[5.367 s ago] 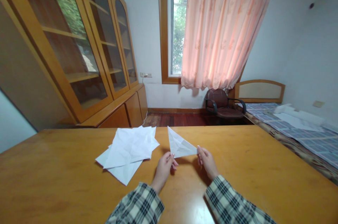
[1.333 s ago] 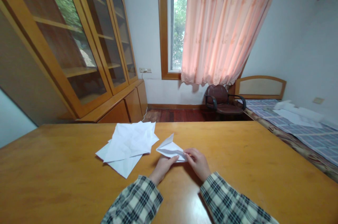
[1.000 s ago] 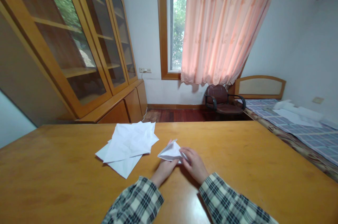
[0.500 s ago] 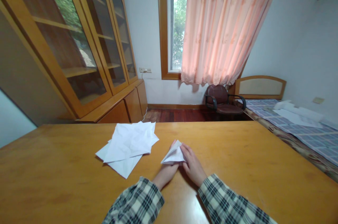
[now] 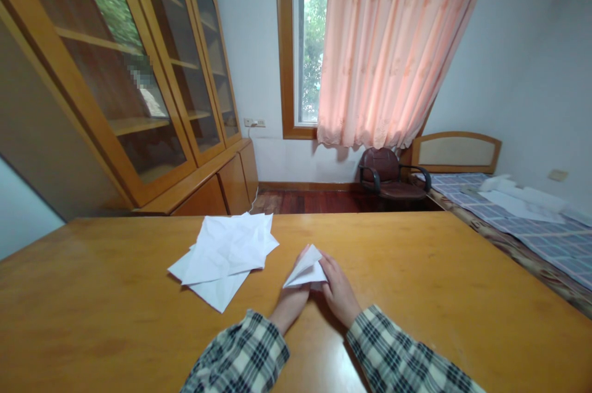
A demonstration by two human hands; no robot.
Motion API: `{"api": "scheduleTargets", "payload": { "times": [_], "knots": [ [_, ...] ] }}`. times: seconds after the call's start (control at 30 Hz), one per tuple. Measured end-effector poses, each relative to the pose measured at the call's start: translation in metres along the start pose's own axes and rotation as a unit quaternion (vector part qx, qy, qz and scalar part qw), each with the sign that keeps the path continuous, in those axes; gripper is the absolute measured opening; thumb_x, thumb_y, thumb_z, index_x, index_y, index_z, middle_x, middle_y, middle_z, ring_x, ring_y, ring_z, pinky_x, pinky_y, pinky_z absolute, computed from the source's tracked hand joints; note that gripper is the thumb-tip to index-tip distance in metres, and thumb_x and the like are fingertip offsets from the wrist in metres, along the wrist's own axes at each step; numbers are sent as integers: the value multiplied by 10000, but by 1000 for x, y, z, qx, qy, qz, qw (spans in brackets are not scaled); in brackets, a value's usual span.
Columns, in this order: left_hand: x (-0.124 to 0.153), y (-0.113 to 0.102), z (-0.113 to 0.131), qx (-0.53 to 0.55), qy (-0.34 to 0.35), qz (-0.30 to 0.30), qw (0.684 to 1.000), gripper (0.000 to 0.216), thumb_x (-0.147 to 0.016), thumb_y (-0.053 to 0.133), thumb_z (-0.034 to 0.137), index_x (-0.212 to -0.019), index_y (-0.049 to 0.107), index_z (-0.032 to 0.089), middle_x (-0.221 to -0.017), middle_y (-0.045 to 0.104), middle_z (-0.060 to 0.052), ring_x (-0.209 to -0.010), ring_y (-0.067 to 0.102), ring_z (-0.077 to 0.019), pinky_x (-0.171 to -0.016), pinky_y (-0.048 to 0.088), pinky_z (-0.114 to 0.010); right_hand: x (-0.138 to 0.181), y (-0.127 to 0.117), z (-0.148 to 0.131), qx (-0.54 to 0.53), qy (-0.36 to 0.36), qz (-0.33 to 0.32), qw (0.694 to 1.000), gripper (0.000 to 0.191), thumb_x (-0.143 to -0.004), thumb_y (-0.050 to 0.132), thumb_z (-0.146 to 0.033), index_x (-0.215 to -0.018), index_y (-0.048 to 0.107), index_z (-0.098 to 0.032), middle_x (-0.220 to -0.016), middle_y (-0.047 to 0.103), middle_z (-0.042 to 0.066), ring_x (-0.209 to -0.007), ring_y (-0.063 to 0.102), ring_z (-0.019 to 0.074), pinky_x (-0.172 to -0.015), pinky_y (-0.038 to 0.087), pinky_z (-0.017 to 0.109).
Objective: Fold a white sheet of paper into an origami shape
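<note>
A small folded white paper (image 5: 306,270) lies on the wooden table (image 5: 416,294) just in front of me. My left hand (image 5: 292,301) reaches under and behind it, fingers hidden beneath the fold. From the right, my right hand (image 5: 340,288) presses down on the paper's edge with its fingers together. Both wrists wear plaid sleeves. The paper stands slightly raised in a triangular flap between the two hands.
A loose pile of crumpled white sheets (image 5: 226,254) lies to the left of my hands. Beyond the table stand a glass-fronted wooden cabinet (image 5: 139,84), a dark armchair (image 5: 388,177), a bed (image 5: 518,214) and a pink curtain (image 5: 393,47) over the window.
The large flat triangle held up between both hands was lowered to the table and folded smaller. In the last second my hands drew closer together over it.
</note>
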State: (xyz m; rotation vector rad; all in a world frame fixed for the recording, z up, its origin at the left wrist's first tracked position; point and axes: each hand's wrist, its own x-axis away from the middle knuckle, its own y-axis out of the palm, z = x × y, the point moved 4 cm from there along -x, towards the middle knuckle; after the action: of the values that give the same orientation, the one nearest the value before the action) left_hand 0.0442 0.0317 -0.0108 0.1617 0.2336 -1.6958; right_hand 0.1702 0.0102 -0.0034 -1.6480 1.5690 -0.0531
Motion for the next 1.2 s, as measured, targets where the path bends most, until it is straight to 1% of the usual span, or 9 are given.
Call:
{"api": "scheduleTargets", "payload": {
  "times": [0.1, 0.2, 0.33, 0.5, 0.67, 0.77, 0.9, 1.03, 1.2],
  "knots": [
    [-1, -1, -4, 12, -25, 9, 1000, 529, -827, 516, 424, -1292, 473, 177, -1257, 578, -92, -1226, 474, -261, -1076, 345, -423, 0, -2, 0, -4, 6, -1, 1000, 669, -702, 372, -24, -1338, 435, -221, -1325, 496, 69, -1262, 416, 194, -1100, 324, 422],
    [1, -3, 2, 7, -31, 12, 999, 530, -828, 523, 416, -1306, 467, 194, -1297, 553, -74, -1192, 504, -250, -1064, 361, -388, -1, -4, -3, -9, 7, 3, 1000, 645, -693, 365, -23, -1301, 474, -208, -1272, 543, 76, -1227, 453, 202, -1076, 350, 430],
    [5, -6, 12, -3, -24, 9, 1000, 529, -834, 515, 398, -1328, 454, 215, -1301, 555, -55, -1182, 513, -239, -1068, 350, -377, -3, -9, -7, -20, 11, 20, 1000, 590, -685, 369, -23, -1220, 541, -203, -1172, 608, 78, -1143, 523, 208, -1028, 404, 419],
    [6, -11, 16, -33, 7, 14, 999, 540, -784, 564, 392, -1291, 507, 213, -1291, 564, -65, -1195, 501, -249, -1075, 335, -389, -3, -11, -6, -54, 27, 47, 997, 465, -752, 386, -64, -1146, 587, -204, -1116, 642, 80, -1060, 580, 211, -969, 455, 390],
    [7, -17, 28, -40, 17, 12, 999, 518, -778, 561, 409, -1253, 556, 201, -1270, 577, -73, -1177, 513, -252, -1057, 361, -365, -2, -10, 1, -98, 61, 68, 991, 427, -781, 399, -101, -1144, 592, -216, -1137, 645, 69, -1087, 581, 216, -978, 449, 399],
    [8, -18, 33, -65, 31, 14, 997, 472, -782, 564, 343, -1233, 577, 208, -1260, 582, -72, -1158, 526, -253, -1055, 358, -378, -3, -10, 3, -122, 74, 69, 987, 426, -772, 415, -110, -1142, 601, -211, -1149, 644, 68, -1098, 579, 217, -980, 446, 403],
    [7, -18, 28, -82, 48, 11, 995, 440, -764, 577, 252, -1203, 604, 230, -1216, 606, -60, -1130, 537, -242, -1039, 370, -382, -4, -13, 0, -145, 87, 73, 983, 410, -757, 437, -118, -1114, 621, -198, -1141, 651, 79, -1078, 594, 226, -965, 456, 412],
    [5, -21, 20, -64, 39, 33, 997, 362, -762, 553, 207, -1105, 668, 218, -1151, 636, -59, -1082, 558, -230, -1016, 384, -366, -6, -15, -4, -168, 83, 72, 980, 447, -748, 458, -124, -1168, 596, -192, -1186, 630, 87, -1111, 578, 227, -987, 437, 414],
    [6, -19, 28, -63, 39, 29, 997, 390, -731, 568, 190, -1107, 669, 200, -1153, 632, -76, -1083, 554, -235, -1008, 381, -361, -4, -14, 0, -164, 89, 77, 979, 435, -736, 465, -120, -1138, 615, -191, -1167, 642, 79, -1100, 584, 232, -977, 447, 415]
  ]
}}
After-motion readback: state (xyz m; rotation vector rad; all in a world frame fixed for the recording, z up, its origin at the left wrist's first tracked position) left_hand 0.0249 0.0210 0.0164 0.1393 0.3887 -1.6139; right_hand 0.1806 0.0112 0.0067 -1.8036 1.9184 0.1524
